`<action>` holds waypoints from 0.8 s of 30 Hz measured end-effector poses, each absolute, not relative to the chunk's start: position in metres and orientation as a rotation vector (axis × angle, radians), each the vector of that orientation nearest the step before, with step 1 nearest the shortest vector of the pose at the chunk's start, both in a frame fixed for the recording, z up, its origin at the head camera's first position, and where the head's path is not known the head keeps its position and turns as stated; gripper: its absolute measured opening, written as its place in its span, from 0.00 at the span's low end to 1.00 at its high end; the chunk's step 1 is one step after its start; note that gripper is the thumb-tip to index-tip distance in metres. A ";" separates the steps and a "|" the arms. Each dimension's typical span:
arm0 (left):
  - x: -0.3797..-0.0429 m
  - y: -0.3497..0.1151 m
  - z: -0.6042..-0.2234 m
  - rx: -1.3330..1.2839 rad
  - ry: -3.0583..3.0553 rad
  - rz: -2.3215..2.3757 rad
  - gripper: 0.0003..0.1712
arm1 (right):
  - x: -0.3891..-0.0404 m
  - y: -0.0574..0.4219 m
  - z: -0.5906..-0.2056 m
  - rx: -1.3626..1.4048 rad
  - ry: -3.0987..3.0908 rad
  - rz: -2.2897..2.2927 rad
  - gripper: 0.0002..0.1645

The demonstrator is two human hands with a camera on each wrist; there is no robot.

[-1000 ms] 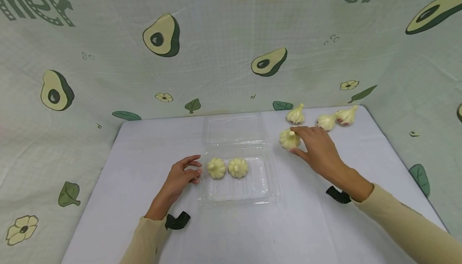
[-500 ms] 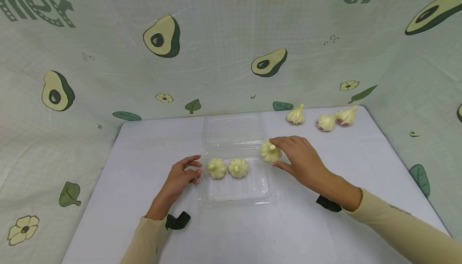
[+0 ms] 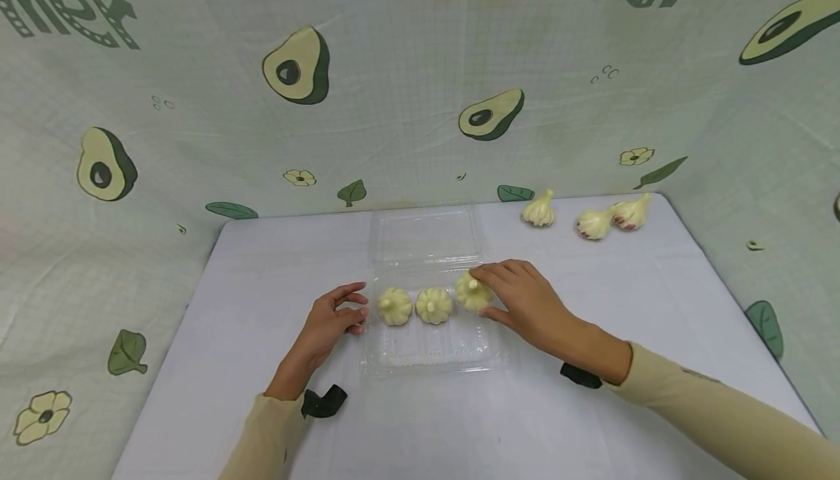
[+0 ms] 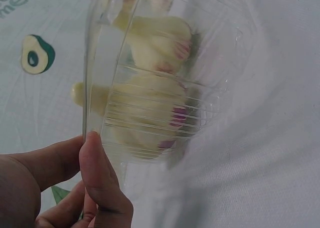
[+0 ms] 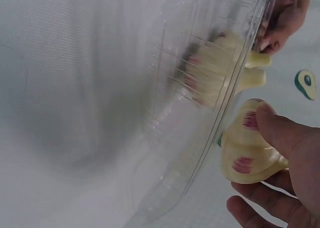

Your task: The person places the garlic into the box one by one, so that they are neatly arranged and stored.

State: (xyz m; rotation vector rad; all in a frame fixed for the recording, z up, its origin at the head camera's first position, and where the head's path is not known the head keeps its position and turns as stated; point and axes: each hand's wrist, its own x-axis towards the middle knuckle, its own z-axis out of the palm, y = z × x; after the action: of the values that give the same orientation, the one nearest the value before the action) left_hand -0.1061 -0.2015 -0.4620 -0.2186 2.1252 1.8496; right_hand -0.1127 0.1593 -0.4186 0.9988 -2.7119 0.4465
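A clear plastic clamshell container (image 3: 429, 363) lies unfolded, with its lid (image 3: 426, 235) laid back. Two garlic bulbs (image 3: 394, 306) sit side by side in its left and middle part. My left hand (image 3: 333, 323) pinches the container's left rim between thumb and fingers, as the left wrist view (image 4: 107, 183) shows. In my right hand (image 3: 525, 305) is another garlic bulb (image 5: 250, 148), held by its sides with the stem up. It hangs above the container's right part, above the rim in the right wrist view.
Three more garlic bulbs lie at the table's back right: one alone (image 3: 538, 209) and a touching pair (image 3: 593, 224). A printed cloth (image 3: 407, 152) hangs behind the white table (image 3: 262, 268). Black straps (image 3: 324, 401) are at both wrists.
My right hand has carried the garlic bulb leftward and toward me, from beside the container to over its right part. The left hand has stayed at the rim.
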 end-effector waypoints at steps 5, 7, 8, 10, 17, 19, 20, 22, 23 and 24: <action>-0.106 -0.201 -0.462 -0.220 2.124 1.851 0.32 | -0.113 0.156 -0.423 1.020 -2.704 0.407 0.41; -0.106 -0.201 -0.462 -0.219 2.126 1.851 0.32 | -0.114 0.155 -0.425 1.028 -2.704 0.390 0.41; -0.106 -0.201 -0.462 -0.219 2.127 1.851 0.32 | -0.114 0.155 -0.426 1.032 -2.704 0.381 0.41; -0.106 -0.201 -0.462 -0.218 2.129 1.851 0.32 | -0.115 0.154 -0.427 1.035 -2.707 0.365 0.41; -0.106 -0.201 -0.462 -0.223 2.129 1.855 0.32 | -0.118 0.151 -0.431 1.050 -2.721 0.324 0.40; -0.106 -0.201 -0.462 -0.224 2.128 1.857 0.32 | -0.118 0.150 -0.432 1.049 -2.726 0.314 0.40; -0.106 -0.201 -0.462 -0.224 2.128 1.857 0.32 | -0.119 0.150 -0.432 1.051 -2.728 0.314 0.39; -0.106 -0.201 -0.462 -0.224 2.128 1.858 0.32 | -0.119 0.149 -0.434 1.053 -2.729 0.306 0.39; -0.106 -0.201 -0.462 -0.225 2.128 1.858 0.32 | -0.119 0.149 -0.435 1.053 -2.730 0.302 0.39; -0.106 -0.201 -0.462 -0.226 2.128 1.858 0.32 | -0.120 0.149 -0.435 1.055 -2.729 0.298 0.39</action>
State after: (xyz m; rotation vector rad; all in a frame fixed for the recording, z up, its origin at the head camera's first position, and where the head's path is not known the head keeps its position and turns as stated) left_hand -0.1057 -0.2006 -0.4621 -0.2264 2.1281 1.8580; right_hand -0.1196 0.1485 -0.4354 1.0547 -2.7295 0.2981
